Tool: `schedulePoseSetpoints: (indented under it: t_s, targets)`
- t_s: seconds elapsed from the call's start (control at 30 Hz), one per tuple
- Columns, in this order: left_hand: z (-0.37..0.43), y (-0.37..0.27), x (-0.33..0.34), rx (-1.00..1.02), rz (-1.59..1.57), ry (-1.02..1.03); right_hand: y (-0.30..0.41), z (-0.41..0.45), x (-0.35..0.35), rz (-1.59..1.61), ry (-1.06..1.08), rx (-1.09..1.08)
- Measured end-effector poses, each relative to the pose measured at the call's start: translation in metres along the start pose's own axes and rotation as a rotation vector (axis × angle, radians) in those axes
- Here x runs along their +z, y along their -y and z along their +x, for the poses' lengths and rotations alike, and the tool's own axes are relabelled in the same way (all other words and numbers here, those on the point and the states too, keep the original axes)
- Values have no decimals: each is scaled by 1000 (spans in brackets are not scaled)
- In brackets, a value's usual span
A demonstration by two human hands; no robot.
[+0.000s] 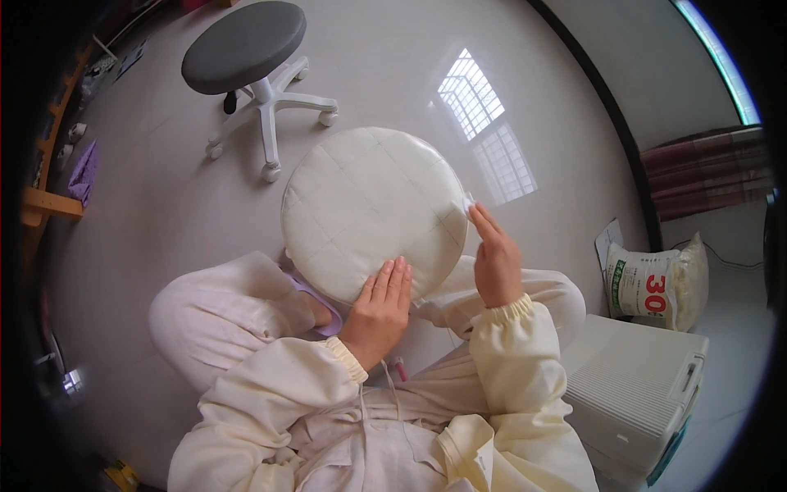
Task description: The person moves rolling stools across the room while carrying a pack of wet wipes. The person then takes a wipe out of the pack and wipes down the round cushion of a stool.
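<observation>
A round stool seat, covered in cream quilted leather-like material with stitched diamond lines, stands before me between my knees. My left hand lies palm down on its near edge with the fingers stretched out, holding nothing. At the seat's right rim, my right hand presses a small white cloth or wipe against the side. Most of that white piece is hidden behind my fingers. Below the seat, between my legs, a small pink thing shows; what it is I cannot tell.
A grey swivel stool on a white castor base stands ahead to the left. Near my right knee sits a ribbed off-white plastic box, with a printed plastic sack behind it. A wooden frame and purple cloth are at far left.
</observation>
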State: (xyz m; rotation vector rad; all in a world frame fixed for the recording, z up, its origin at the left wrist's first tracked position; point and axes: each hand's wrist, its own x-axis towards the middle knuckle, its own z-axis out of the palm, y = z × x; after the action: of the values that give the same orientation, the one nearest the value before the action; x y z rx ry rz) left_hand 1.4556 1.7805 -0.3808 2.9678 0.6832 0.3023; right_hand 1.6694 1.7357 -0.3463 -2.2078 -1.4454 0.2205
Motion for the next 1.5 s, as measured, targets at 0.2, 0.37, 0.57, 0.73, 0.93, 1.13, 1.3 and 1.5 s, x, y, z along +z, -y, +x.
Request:
schedulePoseSetpoints:
  t_s: [0.2,0.37,0.57,0.73,0.93,1.13,1.3,1.5]
  targets:
    - [-2,1,-2,9,36,29,18,-33,29,-191,93,-54]
    - [-3,3,-4,16,50,33,38,-65,17,-170,147,-61]
    - [-3,4,-4,13,62,27,34,-31,-11,90,-60,9]
    - [1,0,-2,13,44,19,15,5,32,34,-72,-162]
    - [0,1,-1,3,61,5,39,-24,33,-124,-24,-192]
    - [-3,1,3,1,103,9,31,-21,12,88,42,-142]
    - [1,-2,-2,7,67,25,16,14,28,-68,-39,-173]
    - [-1,0,-4,4,79,35,42,-39,25,-164,95,-173]
